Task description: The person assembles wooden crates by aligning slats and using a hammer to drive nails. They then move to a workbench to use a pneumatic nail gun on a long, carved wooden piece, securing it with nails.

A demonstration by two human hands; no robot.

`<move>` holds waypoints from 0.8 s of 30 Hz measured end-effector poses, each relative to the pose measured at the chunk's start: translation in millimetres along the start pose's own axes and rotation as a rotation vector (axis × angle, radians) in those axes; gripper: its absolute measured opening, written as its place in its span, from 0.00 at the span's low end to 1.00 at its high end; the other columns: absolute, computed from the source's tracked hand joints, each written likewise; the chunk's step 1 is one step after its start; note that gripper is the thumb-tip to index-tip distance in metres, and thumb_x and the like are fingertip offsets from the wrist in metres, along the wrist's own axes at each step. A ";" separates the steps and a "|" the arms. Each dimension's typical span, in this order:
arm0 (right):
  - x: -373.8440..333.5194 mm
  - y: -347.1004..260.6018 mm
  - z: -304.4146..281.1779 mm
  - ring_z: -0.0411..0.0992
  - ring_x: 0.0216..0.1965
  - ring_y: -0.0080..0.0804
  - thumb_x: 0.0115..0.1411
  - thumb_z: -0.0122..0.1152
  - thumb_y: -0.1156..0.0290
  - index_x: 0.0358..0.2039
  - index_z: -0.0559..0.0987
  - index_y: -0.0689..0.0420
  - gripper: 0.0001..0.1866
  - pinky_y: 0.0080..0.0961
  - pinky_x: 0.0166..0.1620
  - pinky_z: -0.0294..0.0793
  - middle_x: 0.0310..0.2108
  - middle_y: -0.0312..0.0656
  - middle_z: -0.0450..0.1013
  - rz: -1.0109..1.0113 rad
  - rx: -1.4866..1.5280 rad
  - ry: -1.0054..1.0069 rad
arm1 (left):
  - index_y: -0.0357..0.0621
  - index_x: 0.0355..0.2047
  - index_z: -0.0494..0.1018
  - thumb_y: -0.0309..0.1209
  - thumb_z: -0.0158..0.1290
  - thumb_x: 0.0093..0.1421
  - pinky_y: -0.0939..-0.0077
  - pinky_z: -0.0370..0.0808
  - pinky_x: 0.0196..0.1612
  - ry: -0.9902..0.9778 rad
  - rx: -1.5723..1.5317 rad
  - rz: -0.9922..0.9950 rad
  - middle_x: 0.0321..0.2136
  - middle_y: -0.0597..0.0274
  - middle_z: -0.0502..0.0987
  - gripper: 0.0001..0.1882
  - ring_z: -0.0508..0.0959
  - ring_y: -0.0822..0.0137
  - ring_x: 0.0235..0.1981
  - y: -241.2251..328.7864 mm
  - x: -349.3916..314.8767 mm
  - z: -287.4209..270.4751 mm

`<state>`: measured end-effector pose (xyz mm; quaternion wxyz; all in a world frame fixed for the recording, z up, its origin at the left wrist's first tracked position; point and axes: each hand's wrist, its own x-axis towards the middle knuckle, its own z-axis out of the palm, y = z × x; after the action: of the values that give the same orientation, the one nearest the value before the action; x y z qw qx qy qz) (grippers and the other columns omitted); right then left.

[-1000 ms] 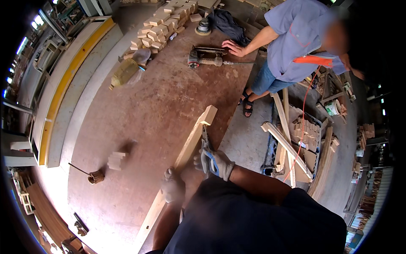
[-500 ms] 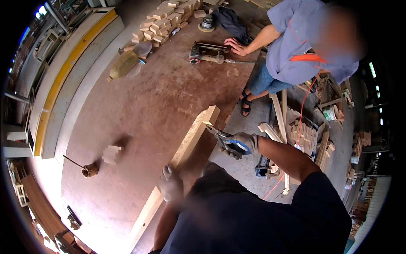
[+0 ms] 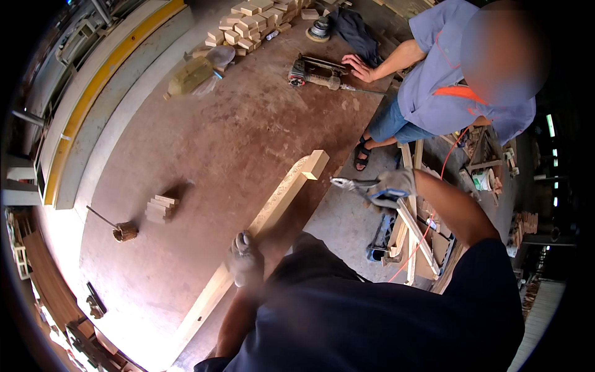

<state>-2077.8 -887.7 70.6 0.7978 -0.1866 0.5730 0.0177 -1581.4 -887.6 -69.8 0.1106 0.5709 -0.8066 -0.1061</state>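
A long pale wooden beam (image 3: pixel 280 204) lies slantwise over the near edge of the brown worktable (image 3: pixel 204 142), its far end shaped with a curved cut. My gloved left hand (image 3: pixel 246 260) is closed around the beam's middle. In my gloved right hand (image 3: pixel 398 183) is a pair of pliers (image 3: pixel 350 183) with blue on the handles. Their jaws point left, a little apart from the beam's far end. Whether the jaws hold anything is too small to tell.
Across the table, a co-worker's hand (image 3: pixel 361 67) rests by a nail gun (image 3: pixel 315 72). Behind lie a round sander (image 3: pixel 319 30), a pile of wood blocks (image 3: pixel 251 23) and a yellowish bottle (image 3: pixel 190 77). Stacked blocks (image 3: pixel 162 209) and a pot (image 3: pixel 125 232) with a stick stand left.
My right hand has drawn the pliers away from the beam's far end, to the right. My left hand keeps its grip on the beam. The whole view has shifted slightly.
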 end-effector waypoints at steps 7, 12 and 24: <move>82.1 34.7 102.5 0.81 0.54 0.49 0.74 0.60 0.60 0.60 0.74 0.68 0.25 0.47 0.52 0.86 0.53 0.59 0.80 -0.287 0.349 -0.009 | 0.45 0.52 0.74 0.28 0.50 0.64 0.49 0.75 0.52 -0.122 -0.033 -0.037 0.48 0.52 0.81 0.16 0.81 0.47 0.49 2.4 6.1 -10.7; 120.7 41.7 131.8 0.80 0.57 0.54 0.74 0.60 0.59 0.61 0.74 0.67 0.26 0.51 0.55 0.84 0.55 0.58 0.79 -0.495 0.628 -0.074 | 0.45 0.52 0.73 0.28 0.50 0.64 0.48 0.75 0.52 -0.108 -0.036 -0.021 0.48 0.52 0.81 0.16 0.81 0.46 0.49 2.7 4.9 -12.1; 143.6 22.7 167.6 0.80 0.53 0.53 0.77 0.52 0.57 0.56 0.75 0.59 0.19 0.53 0.54 0.82 0.52 0.55 0.80 -0.549 0.960 -0.116 | 0.44 0.53 0.73 0.26 0.51 0.62 0.50 0.75 0.51 -0.061 -0.030 0.002 0.49 0.51 0.80 0.18 0.80 0.47 0.50 -1.9 -0.2 0.3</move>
<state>-1882.0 -839.9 -22.1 0.7989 0.0567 0.4023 -0.4435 -1579.7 -888.0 -70.7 0.0947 0.5647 -0.8086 -0.1354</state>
